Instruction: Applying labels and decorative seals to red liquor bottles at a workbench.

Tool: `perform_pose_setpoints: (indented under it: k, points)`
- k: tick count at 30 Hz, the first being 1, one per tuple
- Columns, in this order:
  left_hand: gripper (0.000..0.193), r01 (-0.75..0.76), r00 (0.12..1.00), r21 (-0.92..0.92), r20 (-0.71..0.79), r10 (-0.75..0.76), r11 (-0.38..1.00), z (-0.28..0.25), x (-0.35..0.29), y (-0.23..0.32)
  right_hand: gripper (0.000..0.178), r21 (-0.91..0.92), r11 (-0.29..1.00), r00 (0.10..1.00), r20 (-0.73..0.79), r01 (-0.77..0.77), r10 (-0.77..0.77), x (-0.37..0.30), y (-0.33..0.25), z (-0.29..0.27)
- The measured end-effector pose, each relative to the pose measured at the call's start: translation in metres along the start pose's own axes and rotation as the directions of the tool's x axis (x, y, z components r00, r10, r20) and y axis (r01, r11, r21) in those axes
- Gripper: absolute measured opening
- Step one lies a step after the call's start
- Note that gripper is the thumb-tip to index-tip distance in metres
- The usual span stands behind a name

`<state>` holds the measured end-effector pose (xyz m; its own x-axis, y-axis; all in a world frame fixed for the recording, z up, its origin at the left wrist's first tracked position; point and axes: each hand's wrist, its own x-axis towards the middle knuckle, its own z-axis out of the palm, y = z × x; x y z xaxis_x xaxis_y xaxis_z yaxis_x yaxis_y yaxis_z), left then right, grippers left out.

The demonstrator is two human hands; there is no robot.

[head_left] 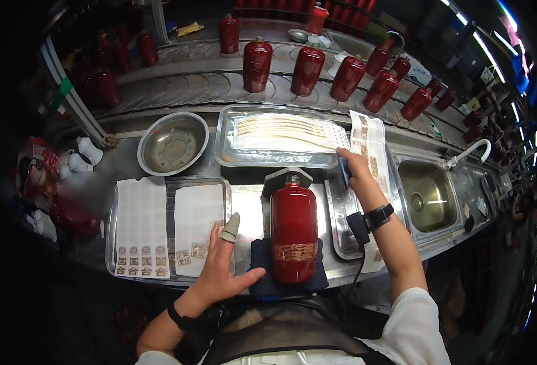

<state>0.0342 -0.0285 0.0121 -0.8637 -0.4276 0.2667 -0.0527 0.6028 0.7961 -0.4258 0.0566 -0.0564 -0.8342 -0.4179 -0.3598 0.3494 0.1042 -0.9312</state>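
A red glass bottle (294, 219) with a gold band low on its side lies tilted on a dark folded cloth (262, 246) before me, its neck pointing away. To its left is my left hand (223, 264), open, thumb and fingers apart; a pale finger cot (230, 227) covers one fingertip. My right hand (356, 167) is closed on a dark blue flat piece (344, 172), partly hidden by the palm. Its fingertips reach the right end of long gold-edged strips (280, 131) on a white sheet in a clear-looking tray (268, 160).
Sticker sheets (142, 213) lie in a metal tray (113, 243) at left. Behind it stands a metal bowl (174, 144). At right are another sticker sheet (368, 137) and a sink (426, 194) with a white tap (470, 152). Several red bottles (257, 66) stand on a conveyor (201, 88) behind.
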Motion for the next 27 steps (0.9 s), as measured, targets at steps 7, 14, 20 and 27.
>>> perform_pose_setpoints:
  k: [7,14,20,27]
  points:
    - [0.106,-0.014,1.000,0.079,0.016,0.013,0.997,-0.015,0.011,0.002,0.022,-0.171,0.961,0.974,-0.024,0.219,-0.226,-0.039,-0.016,-0.012]
    - [0.051,0.196,0.960,-0.413,-0.106,-0.261,0.890,-0.042,0.088,0.041,0.021,-0.594,0.277,0.566,0.378,0.755,-0.733,-0.112,-0.094,0.039]
    - [0.056,-0.217,0.972,-0.415,-0.178,0.156,0.884,-0.018,0.177,0.068,0.017,-0.455,0.041,0.334,0.586,0.889,-0.738,-0.194,-0.143,0.074]
    - [0.023,0.017,0.985,-0.696,0.134,0.107,0.718,-0.006,0.188,0.084,0.013,-0.336,0.334,0.460,0.436,0.881,-0.773,-0.235,-0.134,0.037]
